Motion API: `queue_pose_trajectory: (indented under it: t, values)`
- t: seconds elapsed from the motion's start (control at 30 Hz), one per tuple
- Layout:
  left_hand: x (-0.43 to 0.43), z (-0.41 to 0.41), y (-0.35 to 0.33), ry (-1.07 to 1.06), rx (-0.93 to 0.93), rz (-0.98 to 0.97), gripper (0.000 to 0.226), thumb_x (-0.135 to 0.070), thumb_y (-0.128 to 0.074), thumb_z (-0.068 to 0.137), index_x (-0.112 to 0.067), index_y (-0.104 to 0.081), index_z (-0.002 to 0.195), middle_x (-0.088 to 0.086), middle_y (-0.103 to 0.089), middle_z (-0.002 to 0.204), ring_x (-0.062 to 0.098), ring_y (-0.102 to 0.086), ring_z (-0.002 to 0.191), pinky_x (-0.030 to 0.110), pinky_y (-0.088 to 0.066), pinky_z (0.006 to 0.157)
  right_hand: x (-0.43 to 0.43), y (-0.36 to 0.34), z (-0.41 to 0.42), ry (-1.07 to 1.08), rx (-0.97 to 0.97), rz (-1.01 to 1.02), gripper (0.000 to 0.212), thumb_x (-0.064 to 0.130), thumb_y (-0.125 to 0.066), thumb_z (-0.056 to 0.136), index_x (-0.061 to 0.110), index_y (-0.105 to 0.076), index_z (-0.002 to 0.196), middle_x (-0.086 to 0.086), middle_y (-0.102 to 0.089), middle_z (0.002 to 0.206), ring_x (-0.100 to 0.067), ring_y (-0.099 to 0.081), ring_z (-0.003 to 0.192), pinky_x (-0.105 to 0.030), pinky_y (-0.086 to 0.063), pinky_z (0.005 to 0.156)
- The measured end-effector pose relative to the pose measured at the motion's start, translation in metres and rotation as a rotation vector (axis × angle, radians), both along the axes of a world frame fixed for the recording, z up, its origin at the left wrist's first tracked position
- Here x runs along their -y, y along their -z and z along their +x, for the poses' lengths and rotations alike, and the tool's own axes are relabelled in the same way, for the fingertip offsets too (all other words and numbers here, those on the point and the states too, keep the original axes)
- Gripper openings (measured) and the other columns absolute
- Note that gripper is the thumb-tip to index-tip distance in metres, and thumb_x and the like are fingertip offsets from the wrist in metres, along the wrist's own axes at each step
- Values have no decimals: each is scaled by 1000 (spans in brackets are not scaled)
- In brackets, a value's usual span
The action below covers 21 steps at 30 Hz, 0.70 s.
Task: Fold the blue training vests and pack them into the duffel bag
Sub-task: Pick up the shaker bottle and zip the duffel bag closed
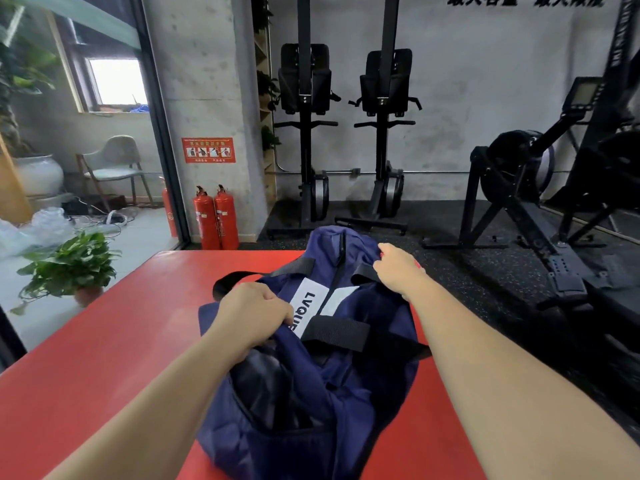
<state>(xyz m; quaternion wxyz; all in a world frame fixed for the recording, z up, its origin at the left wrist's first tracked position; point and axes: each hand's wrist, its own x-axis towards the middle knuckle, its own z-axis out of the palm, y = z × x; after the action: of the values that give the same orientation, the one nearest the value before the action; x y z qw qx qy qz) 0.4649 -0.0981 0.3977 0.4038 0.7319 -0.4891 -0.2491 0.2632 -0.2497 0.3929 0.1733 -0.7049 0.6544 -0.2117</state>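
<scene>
Now the left hand (254,313) is clutching the fabric of the navy duffel bag (363,375) mid-frame, the right hand (398,271) is gripping its far end, and keeping it taut should help.

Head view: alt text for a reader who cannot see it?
A person's left hand and right hand grip a navy duffel bag on a red mat, the left by its white label, the right near its far end. Gym machines stand behind.

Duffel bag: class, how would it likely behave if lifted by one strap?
Probably floppy: the duffel bag lies creased and slumped on the red mat. Likely sags between the left hand and right hand gripping it. Unlikely to roll: soft, flattened.
</scene>
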Motion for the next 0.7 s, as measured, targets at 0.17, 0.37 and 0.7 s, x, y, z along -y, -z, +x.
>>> queue_pose_trajectory:
  t: [0.17,0.37,0.7]
  values:
    - [-10,-5,-4,-17,-53,28,23,-5,-67,72,-7,-51,56,7,-49,47,24,-50,46,43,-57,58,-33,-8,-6,-63,61,-88,21,19,-40,96,30,-52,109,-7,-49,128,-28,-26,140,-46,-20,108]
    - [-33,-2,-16,33,-57,-30,16,-21,-63,87,-7,-60,79,11,-64,78,25,-65,75,34,-56,74,-155,-20,25,-223,131,-298,28,43,-55,92,33,-66,116,4,-54,121,-14,-25,138,-35,-19,102]
    - [-68,65,0,250,732,167,71,-3,-47,76,-34,-41,140,3,-39,135,33,-36,125,44,-36,103,-264,38,27,-161,-462,-336,44,44,-63,80,25,-54,118,-1,-52,122,-27,-33,121,-41,-26,92]
